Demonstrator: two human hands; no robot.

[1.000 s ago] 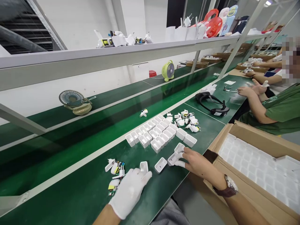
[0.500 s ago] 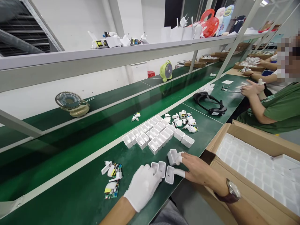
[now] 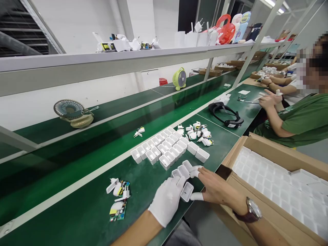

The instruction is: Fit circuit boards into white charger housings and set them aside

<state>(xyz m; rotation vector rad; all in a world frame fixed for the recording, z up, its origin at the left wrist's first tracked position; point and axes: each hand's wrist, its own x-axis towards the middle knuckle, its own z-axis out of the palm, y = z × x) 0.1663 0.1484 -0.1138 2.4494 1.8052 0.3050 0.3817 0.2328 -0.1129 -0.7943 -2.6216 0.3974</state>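
A gloved left hand point(image 3: 167, 204) and bare right hand point(image 3: 214, 187), fingers spread flat and gripping nothing, herd four loose white charger housings point(image 3: 187, 191) on the green bench point(image 3: 84, 212); aligning them with the rows point(image 3: 166, 147) likely comes next.

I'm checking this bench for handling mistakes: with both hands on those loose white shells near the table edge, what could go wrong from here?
1. The loose shell between the left hand and right hand lies close to the table edge; a nudge could tip it off.
2. Pushing the three shells toward the rows could knock that neat block askew.
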